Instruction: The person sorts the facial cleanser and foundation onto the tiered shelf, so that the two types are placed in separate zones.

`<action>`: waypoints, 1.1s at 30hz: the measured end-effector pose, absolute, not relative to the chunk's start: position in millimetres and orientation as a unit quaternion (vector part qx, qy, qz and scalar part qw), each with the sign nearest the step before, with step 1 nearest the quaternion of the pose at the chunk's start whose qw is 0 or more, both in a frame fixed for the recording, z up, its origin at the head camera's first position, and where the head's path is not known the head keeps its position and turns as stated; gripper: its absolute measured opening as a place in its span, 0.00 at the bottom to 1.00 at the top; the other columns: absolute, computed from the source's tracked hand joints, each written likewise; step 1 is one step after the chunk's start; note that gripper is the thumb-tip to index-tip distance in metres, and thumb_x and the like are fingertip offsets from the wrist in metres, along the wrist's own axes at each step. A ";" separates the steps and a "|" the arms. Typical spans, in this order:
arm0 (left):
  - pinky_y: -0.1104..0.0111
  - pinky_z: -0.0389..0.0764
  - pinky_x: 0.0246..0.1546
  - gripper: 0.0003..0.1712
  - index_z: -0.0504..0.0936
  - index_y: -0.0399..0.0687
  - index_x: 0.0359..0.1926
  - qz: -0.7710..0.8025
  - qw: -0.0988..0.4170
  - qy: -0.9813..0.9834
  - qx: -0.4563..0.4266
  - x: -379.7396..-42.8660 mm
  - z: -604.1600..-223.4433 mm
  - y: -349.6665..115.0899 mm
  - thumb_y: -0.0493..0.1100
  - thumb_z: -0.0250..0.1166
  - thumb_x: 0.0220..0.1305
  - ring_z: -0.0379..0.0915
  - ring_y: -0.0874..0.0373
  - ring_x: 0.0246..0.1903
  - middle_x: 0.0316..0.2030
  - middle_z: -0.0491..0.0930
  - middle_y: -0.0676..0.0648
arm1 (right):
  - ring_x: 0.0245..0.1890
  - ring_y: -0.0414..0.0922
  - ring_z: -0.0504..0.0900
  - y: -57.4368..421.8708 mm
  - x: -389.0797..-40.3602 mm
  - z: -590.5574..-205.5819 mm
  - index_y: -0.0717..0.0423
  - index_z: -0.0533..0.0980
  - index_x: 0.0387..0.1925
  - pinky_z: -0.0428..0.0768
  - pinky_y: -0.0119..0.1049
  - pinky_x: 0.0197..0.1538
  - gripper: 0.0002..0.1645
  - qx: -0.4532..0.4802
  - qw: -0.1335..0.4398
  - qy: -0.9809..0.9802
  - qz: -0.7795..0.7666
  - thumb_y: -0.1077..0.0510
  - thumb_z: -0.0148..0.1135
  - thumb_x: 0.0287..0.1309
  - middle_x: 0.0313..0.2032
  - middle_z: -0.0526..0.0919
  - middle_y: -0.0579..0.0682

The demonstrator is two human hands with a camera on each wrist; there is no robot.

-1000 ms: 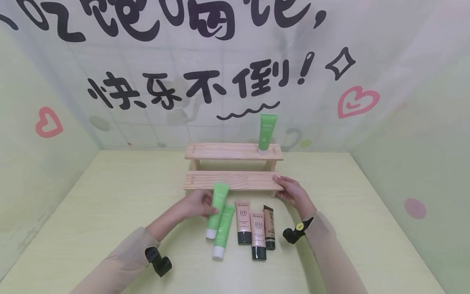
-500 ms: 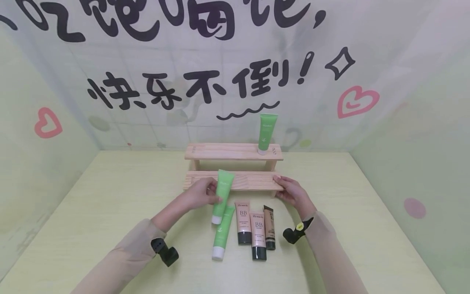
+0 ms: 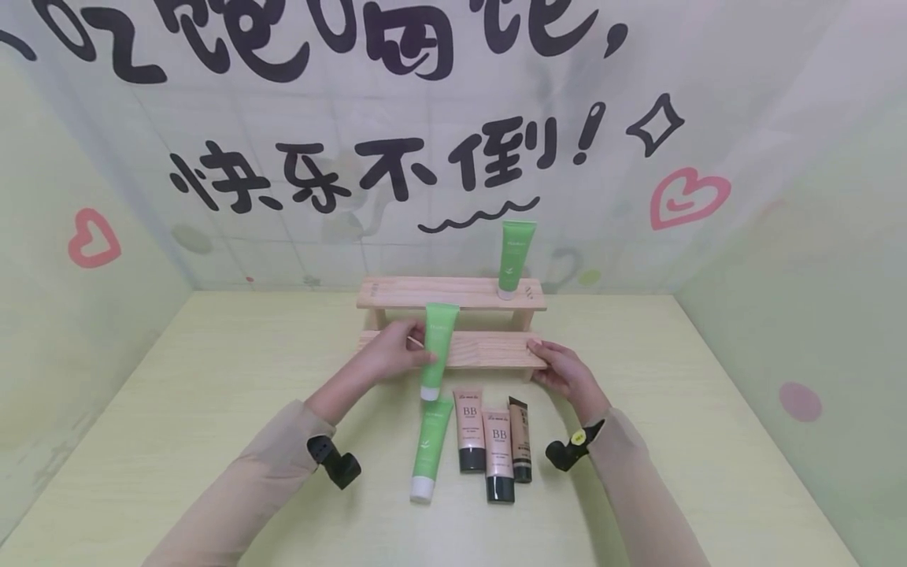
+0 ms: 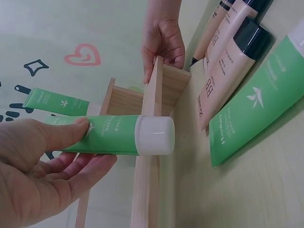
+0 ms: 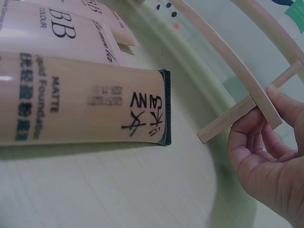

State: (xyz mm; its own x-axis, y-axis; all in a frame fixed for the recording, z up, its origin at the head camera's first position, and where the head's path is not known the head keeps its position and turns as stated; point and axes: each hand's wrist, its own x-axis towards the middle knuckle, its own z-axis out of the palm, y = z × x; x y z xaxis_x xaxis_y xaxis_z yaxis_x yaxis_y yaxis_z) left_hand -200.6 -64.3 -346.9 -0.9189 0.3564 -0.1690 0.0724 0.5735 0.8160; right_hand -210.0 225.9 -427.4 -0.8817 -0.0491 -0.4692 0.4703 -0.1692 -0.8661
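My left hand (image 3: pixel 392 351) pinches a green squeeze tube (image 3: pixel 439 342) with a white cap between thumb and fingers. The tube is nearly upright, cap down, in front of the lower step of a two-tier wooden display rack (image 3: pixel 489 349). In the left wrist view its white cap (image 4: pixel 155 136) shows clear of the hand. At the lower step's right end my right hand (image 3: pixel 564 368) grips the board, thumb on top and fingers beneath. Another green tube (image 3: pixel 520 256) stands cap down on the upper step's right side. A third green tube (image 3: pixel 431 453) lies on the table below the held one.
Two pink BB cream tubes (image 3: pixel 470 429) with black caps lie on the table in front of the rack. Beside them lies a tan foundation tube (image 5: pixel 85 102). A printed wall stands behind the rack, with side walls left and right.
My left hand has carried the green tube up and away from me, from over the lying tube to the lower step, turning it more upright. My right hand stays on the rack.
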 end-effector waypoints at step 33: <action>0.63 0.77 0.52 0.29 0.66 0.38 0.56 0.479 0.131 0.863 0.093 -240.6 -315.2 -51.9 0.38 0.65 0.54 0.72 0.48 0.52 0.51 0.73 0.41 | 0.29 0.32 0.77 225.0 -205.9 -427.3 0.64 0.51 0.66 0.73 0.22 0.29 0.34 0.154 0.177 0.600 -0.765 0.54 0.48 0.65 0.29 0.79 0.40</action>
State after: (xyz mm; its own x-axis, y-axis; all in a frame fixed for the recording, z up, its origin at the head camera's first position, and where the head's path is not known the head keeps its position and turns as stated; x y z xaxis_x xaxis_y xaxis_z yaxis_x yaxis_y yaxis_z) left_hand -240.6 -51.9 -315.2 -0.9484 0.2865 -0.1361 0.0359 0.5232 0.8514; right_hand -205.9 225.0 -427.3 -0.8899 -0.0859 -0.4481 0.4556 -0.2173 -0.8632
